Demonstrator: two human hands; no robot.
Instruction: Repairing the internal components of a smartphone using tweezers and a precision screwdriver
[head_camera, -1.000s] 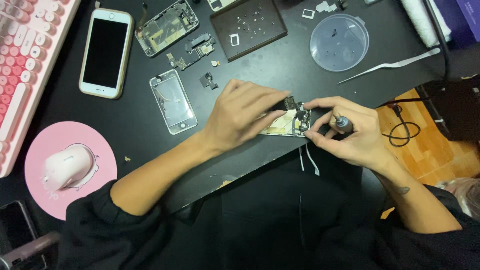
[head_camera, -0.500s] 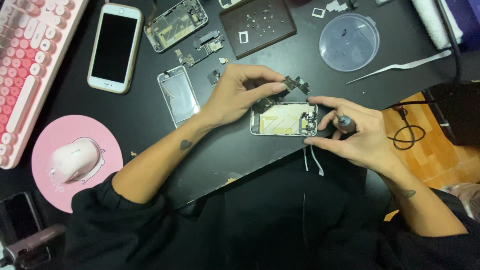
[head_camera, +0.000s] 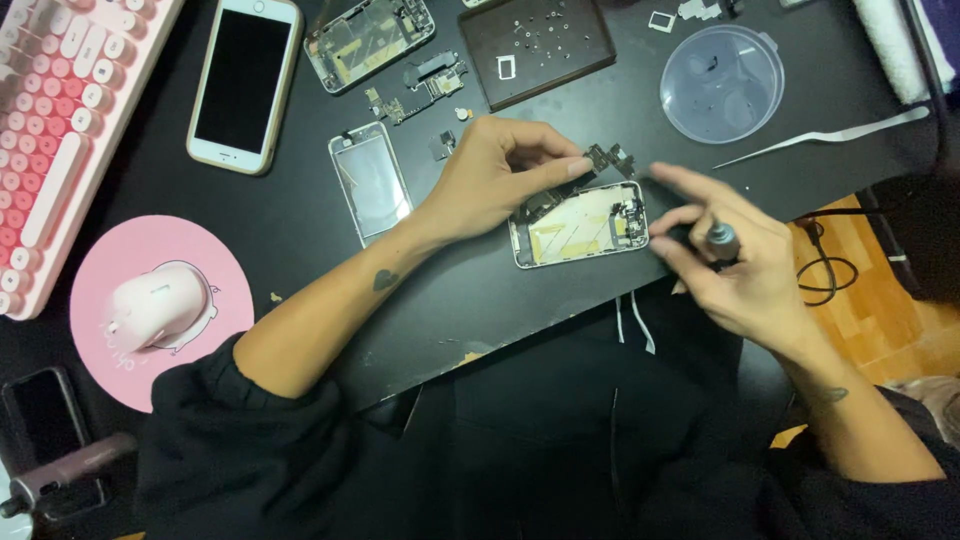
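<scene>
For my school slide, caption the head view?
Left hand lifts a small part off an opened phone; right hand holds a screwdriver.

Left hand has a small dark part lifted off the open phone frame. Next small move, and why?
Probably set the small dark circuit part down on the black mat, beside the other loose parts. The left hand pinches it above the opened silver phone frame, while the right hand grips a screwdriver, so it cannot take it.

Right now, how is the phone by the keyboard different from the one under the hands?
The white phone is whole, with a dark screen; the opened phone has no screen and shows its insides. The white phone lies untouched; the left hand lifts a small part just above the opened phone. Both lie flat on the black mat.
</scene>
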